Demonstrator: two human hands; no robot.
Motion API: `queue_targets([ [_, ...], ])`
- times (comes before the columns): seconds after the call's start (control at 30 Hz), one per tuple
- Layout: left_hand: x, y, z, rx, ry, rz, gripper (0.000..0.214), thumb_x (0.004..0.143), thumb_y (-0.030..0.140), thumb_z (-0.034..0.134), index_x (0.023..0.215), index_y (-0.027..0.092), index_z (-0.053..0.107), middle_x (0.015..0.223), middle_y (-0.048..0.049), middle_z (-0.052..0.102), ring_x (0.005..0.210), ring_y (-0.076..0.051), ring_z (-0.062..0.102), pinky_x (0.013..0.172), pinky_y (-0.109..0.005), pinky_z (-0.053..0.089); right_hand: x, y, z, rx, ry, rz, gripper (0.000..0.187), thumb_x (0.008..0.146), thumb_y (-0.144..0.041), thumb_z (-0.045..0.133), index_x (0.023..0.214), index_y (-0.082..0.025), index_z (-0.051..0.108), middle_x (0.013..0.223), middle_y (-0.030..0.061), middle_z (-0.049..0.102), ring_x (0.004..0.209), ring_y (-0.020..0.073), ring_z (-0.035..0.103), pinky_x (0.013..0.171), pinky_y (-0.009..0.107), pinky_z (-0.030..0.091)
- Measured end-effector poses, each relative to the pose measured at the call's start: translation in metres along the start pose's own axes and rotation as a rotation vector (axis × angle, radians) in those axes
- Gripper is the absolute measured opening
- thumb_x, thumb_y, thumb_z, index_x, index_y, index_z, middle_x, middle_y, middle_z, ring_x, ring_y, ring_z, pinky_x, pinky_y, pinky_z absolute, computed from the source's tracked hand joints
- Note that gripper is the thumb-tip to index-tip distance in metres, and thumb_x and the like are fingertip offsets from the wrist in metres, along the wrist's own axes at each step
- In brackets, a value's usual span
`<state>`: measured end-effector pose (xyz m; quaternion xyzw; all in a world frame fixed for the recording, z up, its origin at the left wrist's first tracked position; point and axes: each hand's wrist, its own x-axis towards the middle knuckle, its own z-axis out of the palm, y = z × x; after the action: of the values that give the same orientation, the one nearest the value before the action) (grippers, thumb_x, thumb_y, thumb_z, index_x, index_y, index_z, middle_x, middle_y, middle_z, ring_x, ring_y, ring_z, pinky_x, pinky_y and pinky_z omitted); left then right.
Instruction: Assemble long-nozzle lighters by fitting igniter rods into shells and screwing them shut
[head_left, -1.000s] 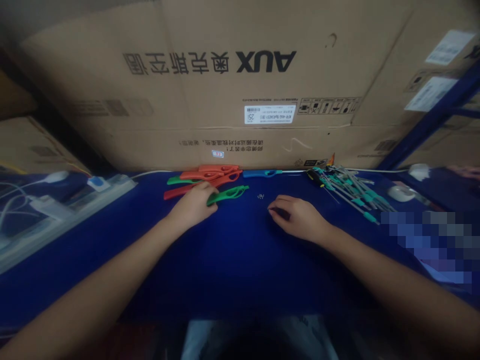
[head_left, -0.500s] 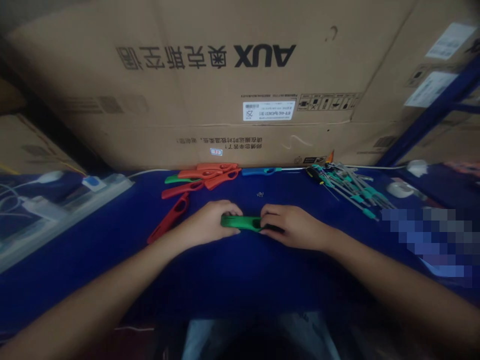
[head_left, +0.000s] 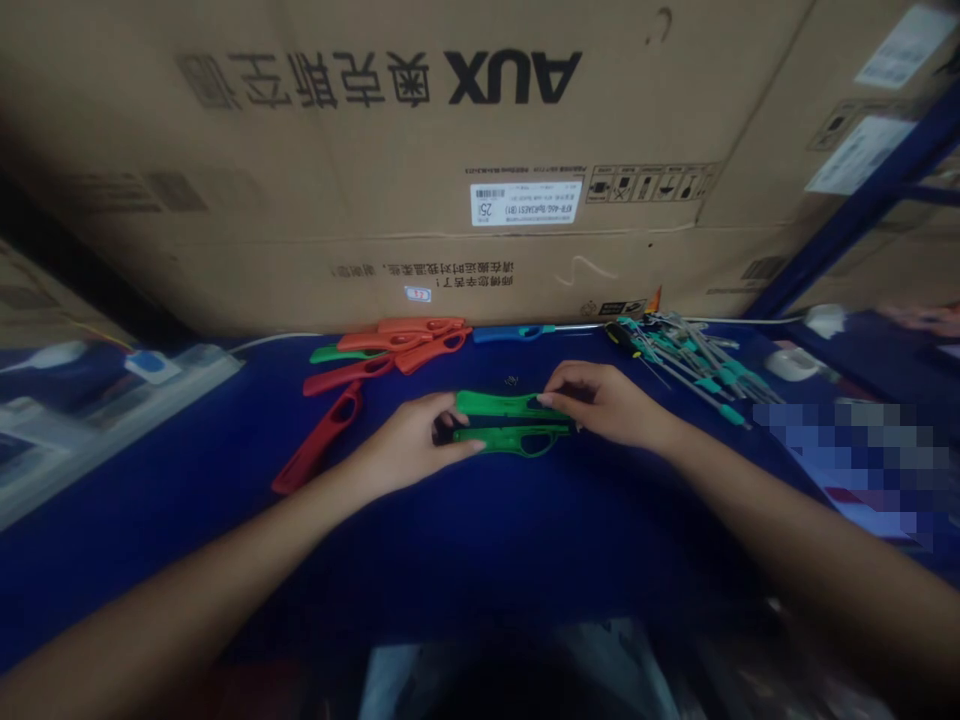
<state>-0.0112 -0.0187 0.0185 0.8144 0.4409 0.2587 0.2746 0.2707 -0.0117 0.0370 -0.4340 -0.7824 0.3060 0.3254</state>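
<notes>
A green plastic lighter casing is parted into two long halves, one above the other, over the blue table. My left hand (head_left: 420,435) is closed around the left ends of both, the fingers at the upper half (head_left: 499,404) and the thumb along the lower half (head_left: 502,439), which has a finger loop. A dark piece shows between them at the left end. My right hand (head_left: 604,400) pinches the right end of the upper half. Just beyond the halves lie several tiny metal bits (head_left: 511,380), too small to name.
Several orange and red casings (head_left: 405,340) and a dark red one (head_left: 319,440) lie to the left. A blue lighter (head_left: 517,333) with a metal tube lies at the back. Metal rods with teal parts (head_left: 694,360) and a screwdriver (head_left: 624,338) are at right. A cardboard wall (head_left: 360,200) stands behind.
The green casing, a single closed piece before, is now split into two halves with a gap. My right hand has moved up and to the right, and the view has shifted slightly.
</notes>
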Motion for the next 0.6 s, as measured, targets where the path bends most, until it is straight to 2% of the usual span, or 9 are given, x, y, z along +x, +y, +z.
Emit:
queue_targets([
  [0.07, 0.0, -0.002, -0.001, 0.015, -0.008, 0.003, 0.035, 0.072, 0.044, 0.083, 0.089, 0.019, 0.065, 0.087, -0.0015, 0.069, 0.073, -0.016, 0.064, 0.069, -0.029, 0.055, 0.0, 0.0, -0.001, -0.002, 0.015, 0.034, 0.03, 0.09, -0.046, 0.063, 0.082, -0.017, 0.067, 0.077, 0.0013, 0.06, 0.059, 0.0101, 0.052, 0.053, 0.023, 0.042],
  [0.13, 0.0, -0.004, -0.002, 0.027, -0.021, 0.021, 0.041, 0.068, 0.044, 0.086, 0.095, 0.019, 0.067, 0.091, -0.0018, 0.069, 0.077, -0.017, 0.064, 0.07, -0.029, 0.055, 0.001, 0.001, -0.003, -0.024, 0.029, 0.058, 0.031, 0.09, -0.046, 0.061, 0.082, -0.017, 0.066, 0.07, -0.0005, 0.058, 0.055, 0.01, 0.05, 0.051, 0.023, 0.04],
  [0.27, -0.001, -0.008, -0.005, 0.062, -0.031, 0.071, 0.04, 0.072, 0.032, 0.083, 0.109, 0.022, 0.07, 0.096, -0.002, 0.067, 0.082, -0.017, 0.065, 0.074, -0.03, 0.055, 0.0, 0.002, -0.01, -0.07, -0.012, 0.114, 0.034, 0.092, -0.046, 0.056, 0.078, -0.017, 0.066, 0.057, -0.0037, 0.051, 0.049, 0.0101, 0.045, 0.048, 0.023, 0.035],
  [0.33, 0.0, -0.009, -0.004, 0.084, -0.021, 0.078, 0.036, 0.076, 0.03, 0.08, 0.11, 0.023, 0.071, 0.095, -0.0021, 0.066, 0.08, -0.016, 0.064, 0.073, -0.03, 0.055, -0.003, 0.0, -0.013, -0.087, -0.122, 0.112, 0.032, 0.093, -0.044, 0.055, 0.078, -0.018, 0.068, 0.057, -0.0037, 0.052, 0.049, 0.0103, 0.046, 0.048, 0.023, 0.034],
  [0.47, 0.002, -0.014, 0.002, 0.103, 0.019, 0.131, 0.032, 0.08, 0.03, 0.077, 0.11, 0.021, 0.071, 0.095, -0.0028, 0.064, 0.078, -0.016, 0.062, 0.073, -0.03, 0.055, -0.009, -0.01, -0.012, -0.156, -0.445, -0.012, 0.028, 0.094, -0.036, 0.055, 0.08, -0.017, 0.07, 0.066, -0.0011, 0.061, 0.057, 0.0104, 0.05, 0.054, 0.023, 0.036],
  [0.53, 0.002, -0.016, 0.005, 0.098, 0.035, 0.163, 0.032, 0.082, 0.032, 0.076, 0.111, 0.021, 0.07, 0.095, -0.0028, 0.064, 0.077, -0.015, 0.062, 0.072, -0.03, 0.055, -0.011, -0.014, -0.009, -0.223, -0.504, -0.055, 0.027, 0.095, -0.032, 0.055, 0.077, -0.017, 0.068, 0.067, -0.0002, 0.062, 0.057, 0.0102, 0.051, 0.055, 0.023, 0.036],
  [0.6, 0.003, -0.017, 0.006, 0.094, 0.041, 0.171, 0.031, 0.083, 0.035, 0.076, 0.111, 0.022, 0.07, 0.096, -0.0026, 0.064, 0.078, -0.015, 0.062, 0.071, -0.029, 0.054, -0.012, -0.017, -0.006, -0.294, -0.488, -0.083, 0.027, 0.095, -0.03, 0.056, 0.073, -0.017, 0.065, 0.065, -0.0003, 0.061, 0.055, 0.0097, 0.051, 0.054, 0.023, 0.034],
])
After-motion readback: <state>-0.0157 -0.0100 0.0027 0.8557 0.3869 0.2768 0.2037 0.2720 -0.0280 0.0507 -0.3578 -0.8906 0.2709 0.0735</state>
